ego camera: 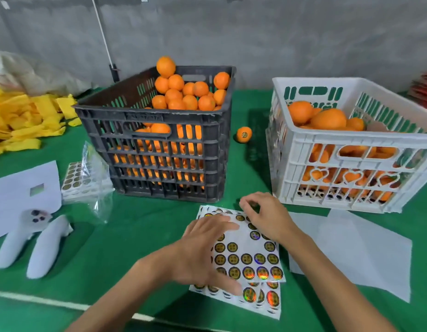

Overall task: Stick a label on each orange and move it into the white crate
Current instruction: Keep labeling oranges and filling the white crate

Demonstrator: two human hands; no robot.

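A sheet of round labels [249, 254] lies on the green table [140, 236], near the viewer and between the two crates, on top of a second sheet [260, 298] that shows at its near edge. The left hand [202, 250] lies flat on the left part of the top sheet, fingers straight and slightly spread, pressing it down. The right hand [265, 216] is at the sheet's far right corner, its thumb and forefinger curled together in a pinch at the sheet's edge; whether a label is already between them cannot be told. A single orange [244, 134] with a label on it sits on the table farther off, in the gap between the dark crate [157, 149], piled with oranges, on the left and the white crate [351, 149], partly filled with oranges, on the right.
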